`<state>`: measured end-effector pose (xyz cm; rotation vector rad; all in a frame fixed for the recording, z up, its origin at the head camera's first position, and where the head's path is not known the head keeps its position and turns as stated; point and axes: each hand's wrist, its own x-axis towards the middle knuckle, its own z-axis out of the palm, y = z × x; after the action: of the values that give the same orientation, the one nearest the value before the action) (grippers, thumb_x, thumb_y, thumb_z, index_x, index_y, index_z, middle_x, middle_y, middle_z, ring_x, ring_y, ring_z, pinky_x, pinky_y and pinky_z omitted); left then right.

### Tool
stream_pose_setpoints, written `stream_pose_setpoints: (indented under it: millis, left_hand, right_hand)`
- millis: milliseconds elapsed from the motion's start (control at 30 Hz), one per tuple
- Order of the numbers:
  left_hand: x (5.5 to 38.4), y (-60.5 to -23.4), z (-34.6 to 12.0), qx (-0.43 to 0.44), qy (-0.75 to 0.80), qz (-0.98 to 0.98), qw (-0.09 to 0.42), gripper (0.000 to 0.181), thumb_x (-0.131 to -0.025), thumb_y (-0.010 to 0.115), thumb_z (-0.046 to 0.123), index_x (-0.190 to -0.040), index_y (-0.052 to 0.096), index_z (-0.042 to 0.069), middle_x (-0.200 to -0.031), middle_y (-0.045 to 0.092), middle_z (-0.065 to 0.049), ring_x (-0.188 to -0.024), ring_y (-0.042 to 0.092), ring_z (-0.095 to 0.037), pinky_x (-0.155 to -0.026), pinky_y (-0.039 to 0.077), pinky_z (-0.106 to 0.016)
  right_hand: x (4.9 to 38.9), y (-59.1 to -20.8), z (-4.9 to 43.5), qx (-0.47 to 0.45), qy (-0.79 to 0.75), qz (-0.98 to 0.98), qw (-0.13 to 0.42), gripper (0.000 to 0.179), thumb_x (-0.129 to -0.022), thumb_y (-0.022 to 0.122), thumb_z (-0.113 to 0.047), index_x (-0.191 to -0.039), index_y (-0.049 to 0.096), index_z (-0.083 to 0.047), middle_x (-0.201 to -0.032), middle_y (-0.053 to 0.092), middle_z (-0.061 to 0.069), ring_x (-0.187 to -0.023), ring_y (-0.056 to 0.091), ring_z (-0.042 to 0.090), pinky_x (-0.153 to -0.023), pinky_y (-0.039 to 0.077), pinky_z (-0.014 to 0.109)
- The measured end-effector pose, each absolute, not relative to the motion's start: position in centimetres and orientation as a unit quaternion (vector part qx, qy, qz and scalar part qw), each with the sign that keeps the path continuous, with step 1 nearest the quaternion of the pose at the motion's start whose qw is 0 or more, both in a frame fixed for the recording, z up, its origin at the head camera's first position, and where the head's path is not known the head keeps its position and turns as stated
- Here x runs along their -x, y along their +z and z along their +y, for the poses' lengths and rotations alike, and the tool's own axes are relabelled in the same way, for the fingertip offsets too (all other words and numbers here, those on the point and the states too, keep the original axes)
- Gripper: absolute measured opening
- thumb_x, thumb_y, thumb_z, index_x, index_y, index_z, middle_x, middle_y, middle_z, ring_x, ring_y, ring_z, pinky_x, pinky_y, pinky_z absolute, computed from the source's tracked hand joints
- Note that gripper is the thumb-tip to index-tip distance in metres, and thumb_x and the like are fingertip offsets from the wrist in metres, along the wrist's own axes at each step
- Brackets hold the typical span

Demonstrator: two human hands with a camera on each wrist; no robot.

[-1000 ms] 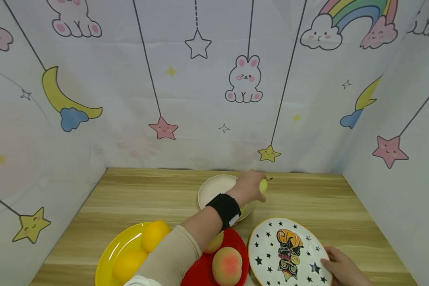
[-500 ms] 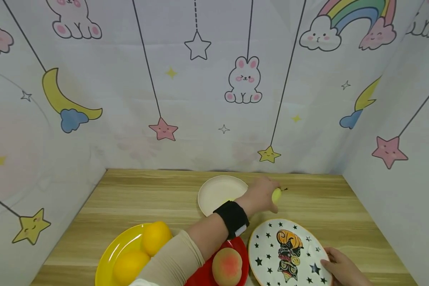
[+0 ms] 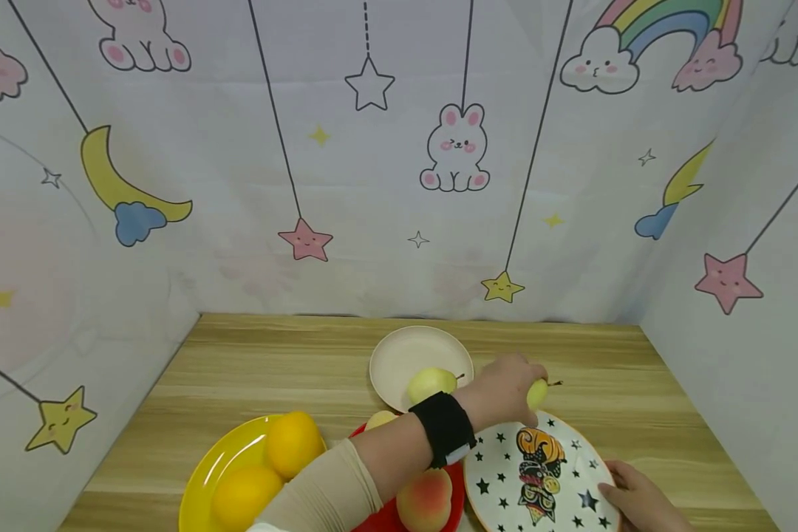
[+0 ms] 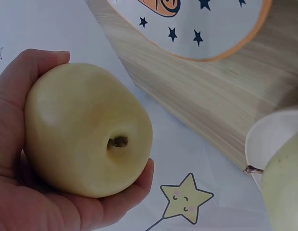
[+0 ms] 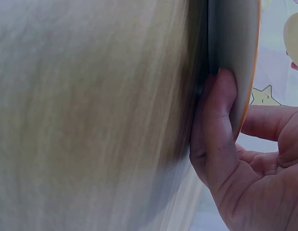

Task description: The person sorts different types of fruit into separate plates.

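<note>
My left hand (image 3: 505, 388) holds a pale yellow pear (image 3: 537, 395) by its sides, above the far edge of a white plate printed with dark stars and an orange cartoon figure. In the left wrist view the fingers and thumb curl round the pear (image 4: 86, 130), its dark stem in plain sight. At the right, my right hand (image 3: 641, 499) grips the rim of the star-patterned plate (image 3: 499, 473). From the right wrist view, fingers lie under the plate (image 5: 240, 53) and the thumb is on its upper side. A second pear (image 3: 432, 386) lies on a beige plate (image 3: 399, 355) behind the left wrist.
At the front left, a yellow plate (image 3: 206, 465) bears oranges (image 3: 295, 445). Beside it, a red plate (image 3: 457, 491) with peaches (image 3: 425, 501) is partly hidden under the left forearm. Cartoon-printed white cloth (image 3: 372, 162) walls off the back and sides of the wooden table (image 3: 273, 355).
My left hand has carried the pear rightward and nearer, from beside the beige plate to above the patterned plate. The pear on the beige plate has come into sight. My right hand stays put.
</note>
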<state>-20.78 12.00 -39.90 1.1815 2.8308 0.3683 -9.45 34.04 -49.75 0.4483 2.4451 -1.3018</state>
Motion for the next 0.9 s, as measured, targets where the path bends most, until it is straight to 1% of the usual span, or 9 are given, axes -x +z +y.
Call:
stream_pose_setpoints:
  millis: [200,433,600,667,800,900]
  left_hand:
    - [19.8,-40.2,12.6,-0.376,0.110,0.919,0.044,0.061,-0.066,0.084,0.044,-0.121,0.059,0.034,-0.103,0.057,0.011,-0.081,0.049,-0.005,-0.059,0.040,-0.015]
    - [18.9,-41.0,13.4,-0.391,0.103,0.912,0.072,0.058,-0.067,0.083,0.042,-0.119,0.059,0.034,-0.100,0.056,0.012,-0.082,0.048,-0.005,-0.060,0.038,-0.016]
    - [18.1,-41.8,14.1,-0.400,0.080,0.909,0.085,0.059,-0.067,0.082,0.045,-0.120,0.058,0.037,-0.103,0.057,0.014,-0.087,0.051,-0.004,-0.064,0.040,-0.018]
    - [17.8,-42.1,14.3,-0.406,0.076,0.906,0.090,0.060,-0.067,0.083,0.045,-0.121,0.058,0.037,-0.105,0.057,0.014,-0.091,0.053,-0.003,-0.067,0.042,-0.018]
    - [17.3,-42.5,14.6,-0.417,0.079,0.899,0.108,0.061,-0.068,0.082,0.044,-0.122,0.057,0.036,-0.108,0.058,0.014,-0.094,0.054,-0.004,-0.066,0.044,-0.019]
    - [17.0,-42.9,14.9,-0.409,0.082,0.899,0.131,0.061,-0.067,0.083,0.043,-0.122,0.056,0.038,-0.110,0.057,0.014,-0.097,0.055,-0.008,-0.065,0.045,-0.023]
  right_hand:
    - [9.4,-49.9,34.1,-0.151,-0.449,0.866,0.163,0.047,-0.093,0.052,-0.004,-0.130,0.035,0.019,-0.115,0.057,0.028,-0.091,0.062,0.022,-0.074,0.052,0.035]
    - [9.4,-50.0,34.2,-0.158,-0.445,0.864,0.177,0.050,-0.094,0.052,-0.007,-0.131,0.033,0.019,-0.114,0.057,0.028,-0.089,0.062,0.021,-0.073,0.052,0.036]
    - [9.4,-49.9,34.1,-0.162,-0.463,0.853,0.179,0.049,-0.095,0.051,-0.006,-0.133,0.032,0.018,-0.115,0.057,0.027,-0.089,0.062,0.021,-0.073,0.053,0.036]
    - [9.5,-50.0,34.3,-0.158,-0.461,0.854,0.183,0.050,-0.095,0.052,-0.009,-0.133,0.032,0.018,-0.117,0.056,0.027,-0.091,0.061,0.022,-0.073,0.052,0.036]
    - [9.6,-50.2,34.6,-0.145,-0.459,0.856,0.190,0.052,-0.095,0.052,-0.011,-0.133,0.031,0.019,-0.121,0.053,0.032,-0.096,0.060,0.026,-0.077,0.052,0.038]
    - [9.7,-50.3,34.9,-0.129,-0.460,0.858,0.189,0.052,-0.096,0.051,-0.011,-0.132,0.030,0.020,-0.123,0.050,0.034,-0.101,0.059,0.029,-0.079,0.051,0.039]
